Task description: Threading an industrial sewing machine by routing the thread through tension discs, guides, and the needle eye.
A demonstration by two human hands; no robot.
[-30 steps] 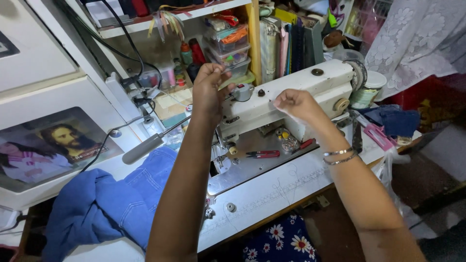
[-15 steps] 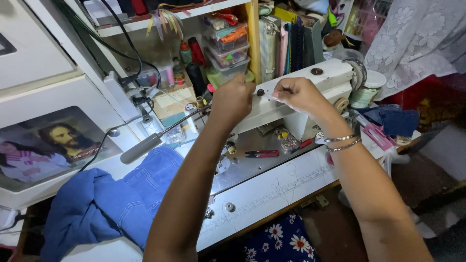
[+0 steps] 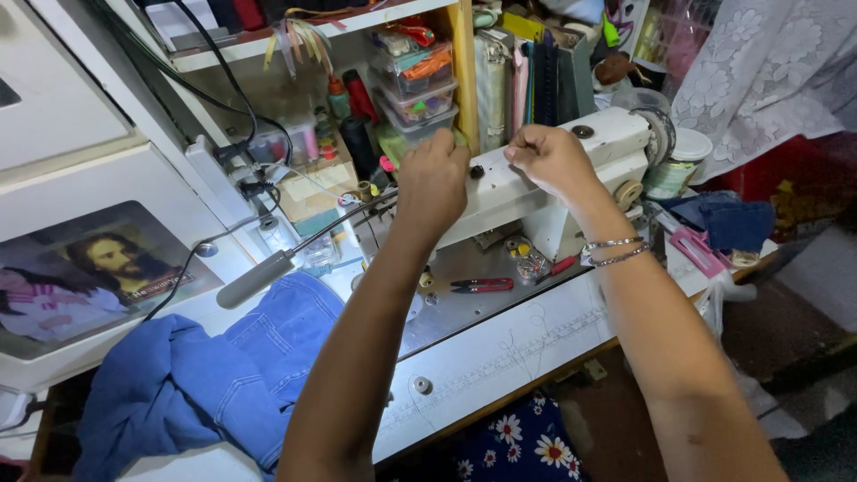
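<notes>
A white sewing machine [image 3: 596,143] stands on a worktable in the middle of the head view. My left hand [image 3: 433,183] is closed in a loose fist over the machine's left top end, near a small dark knob [image 3: 478,171]. My right hand [image 3: 549,159] is closed just to the right of that knob, fingertips pinched together; a thin thread may run between the hands, but it is too fine to see. Silver bangles [image 3: 614,251] circle my right wrist. Whether either hand holds anything is hidden by the fingers.
Blue denim cloth [image 3: 201,379] lies bunched on the table's left. Red-handled snips [image 3: 482,286] rest on the metal machine bed. A grey lamp arm [image 3: 268,272], thread spools, stacked plastic boxes [image 3: 415,76], a framed picture [image 3: 80,277] and white lace fabric [image 3: 759,71] crowd around.
Both hands have drawn closer together over the machine's top: the left hand moved right from the machine's left end, the right hand shifted slightly left.
</notes>
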